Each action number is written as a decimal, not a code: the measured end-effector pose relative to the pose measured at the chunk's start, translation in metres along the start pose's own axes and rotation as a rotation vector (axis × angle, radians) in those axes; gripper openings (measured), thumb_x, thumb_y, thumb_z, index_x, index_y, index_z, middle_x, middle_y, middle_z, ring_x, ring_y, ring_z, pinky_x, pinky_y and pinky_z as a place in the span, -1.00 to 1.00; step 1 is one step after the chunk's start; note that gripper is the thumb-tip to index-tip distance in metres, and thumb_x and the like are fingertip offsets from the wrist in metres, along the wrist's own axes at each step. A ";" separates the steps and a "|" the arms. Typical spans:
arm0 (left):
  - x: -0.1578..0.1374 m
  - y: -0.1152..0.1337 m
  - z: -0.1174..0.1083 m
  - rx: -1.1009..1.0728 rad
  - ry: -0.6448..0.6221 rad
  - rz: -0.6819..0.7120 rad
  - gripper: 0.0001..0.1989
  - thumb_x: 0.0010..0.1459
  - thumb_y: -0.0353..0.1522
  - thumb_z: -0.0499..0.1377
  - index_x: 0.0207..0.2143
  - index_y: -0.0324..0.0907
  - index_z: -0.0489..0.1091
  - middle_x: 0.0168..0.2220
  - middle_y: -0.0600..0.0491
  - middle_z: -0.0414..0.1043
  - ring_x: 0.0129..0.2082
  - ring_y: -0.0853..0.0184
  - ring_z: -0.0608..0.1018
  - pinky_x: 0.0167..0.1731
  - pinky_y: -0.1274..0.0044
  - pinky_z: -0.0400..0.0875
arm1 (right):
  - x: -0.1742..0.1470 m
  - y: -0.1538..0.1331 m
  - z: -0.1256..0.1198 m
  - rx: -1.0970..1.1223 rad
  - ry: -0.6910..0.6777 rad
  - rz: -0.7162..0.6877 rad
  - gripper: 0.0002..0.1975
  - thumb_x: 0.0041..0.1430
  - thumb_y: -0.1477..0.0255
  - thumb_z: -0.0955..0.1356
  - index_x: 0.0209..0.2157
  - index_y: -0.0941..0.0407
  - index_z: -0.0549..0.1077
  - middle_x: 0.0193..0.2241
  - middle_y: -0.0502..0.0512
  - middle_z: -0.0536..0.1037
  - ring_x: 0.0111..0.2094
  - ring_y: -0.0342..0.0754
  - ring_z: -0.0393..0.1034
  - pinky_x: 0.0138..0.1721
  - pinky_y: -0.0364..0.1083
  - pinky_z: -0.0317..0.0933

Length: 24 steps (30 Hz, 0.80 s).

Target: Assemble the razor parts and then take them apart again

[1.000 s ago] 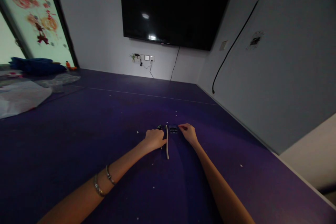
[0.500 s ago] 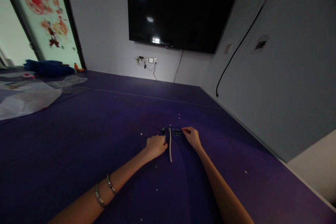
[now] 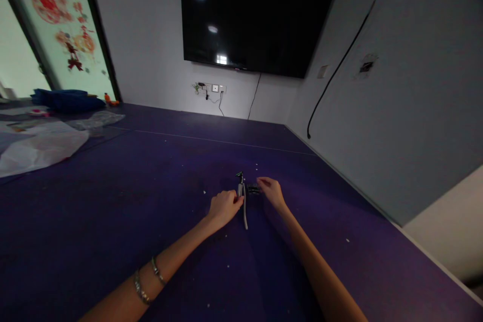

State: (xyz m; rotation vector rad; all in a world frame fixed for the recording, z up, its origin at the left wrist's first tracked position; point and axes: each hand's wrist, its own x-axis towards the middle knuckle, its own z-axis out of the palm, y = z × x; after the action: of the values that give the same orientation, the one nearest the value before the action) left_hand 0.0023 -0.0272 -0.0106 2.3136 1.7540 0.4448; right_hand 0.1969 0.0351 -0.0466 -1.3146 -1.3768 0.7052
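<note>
My left hand (image 3: 225, 207) is closed around the lower end of a razor (image 3: 240, 188) with a silvery handle and a dark head tipped up at the far end. Just right of it a thin, pale, slightly curved strip (image 3: 245, 214) lies on the purple surface. Beyond the strip is a small dark pack (image 3: 253, 189) with several dark bars in it. My right hand (image 3: 272, 192) is at the pack's right edge, thumb and fingertips pinched together. Whatever those fingertips hold is too small to make out.
The wide purple surface (image 3: 124, 221) carries scattered white scraps. White and clear plastic sheets (image 3: 45, 146) and a dark blue bundle (image 3: 68, 100) lie at the far left. A television (image 3: 256, 15) hangs on the wall, and a black cable (image 3: 339, 60) dangles at right.
The razor in my left hand has turned more upright, its head now raised farther from me. My right hand has shifted slightly left, closer over the dark pack. The view has moved a little.
</note>
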 end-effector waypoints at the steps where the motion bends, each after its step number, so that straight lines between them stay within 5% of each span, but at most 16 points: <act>1: -0.001 0.001 -0.002 -0.002 0.005 0.000 -0.60 0.18 -0.14 -0.10 -0.36 -0.17 0.42 -0.35 -0.02 0.50 -0.33 0.25 0.53 -0.37 0.49 0.33 | -0.003 -0.009 0.005 0.092 -0.028 0.083 -0.75 -0.04 0.31 0.34 -0.35 0.18 0.49 -0.44 0.13 0.53 -0.43 -0.07 0.42 -0.44 -0.11 0.33; 8: -0.005 0.003 -0.009 0.014 -0.001 -0.038 -0.64 0.17 -0.17 -0.07 -0.33 -0.17 0.42 -0.30 -0.05 0.50 -0.27 0.24 0.53 -0.32 0.49 0.33 | -0.033 -0.054 0.037 0.497 -0.258 0.449 -0.80 -0.12 0.39 0.42 -0.39 0.18 0.46 -0.53 0.05 0.49 -0.54 -0.20 0.39 -0.47 -0.20 0.30; 17: -0.009 0.008 -0.006 0.032 -0.005 -0.018 -0.66 0.16 -0.17 -0.05 -0.29 -0.16 0.42 -0.29 -0.06 0.50 -0.26 0.21 0.53 -0.31 0.46 0.35 | -0.045 -0.060 0.038 0.541 -0.205 0.451 -0.77 -0.24 0.46 0.45 -0.43 0.17 0.43 -0.61 -0.04 0.44 -0.60 -0.22 0.32 -0.54 -0.21 0.24; 24: -0.008 0.022 -0.005 -0.045 0.009 0.108 -0.56 0.15 -0.06 -0.11 -0.32 -0.13 0.42 -0.35 -0.02 0.50 -0.31 0.21 0.54 -0.33 0.46 0.36 | -0.043 -0.053 0.001 0.386 -0.119 0.420 -0.76 -0.19 0.44 0.41 -0.37 0.16 0.45 -0.54 0.02 0.50 -0.54 -0.16 0.38 -0.49 -0.18 0.28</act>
State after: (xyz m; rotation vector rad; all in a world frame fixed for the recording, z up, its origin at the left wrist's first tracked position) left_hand 0.0186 -0.0414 0.0002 2.3860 1.6112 0.5079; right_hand 0.1718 -0.0167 -0.0107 -1.2694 -0.9913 1.2822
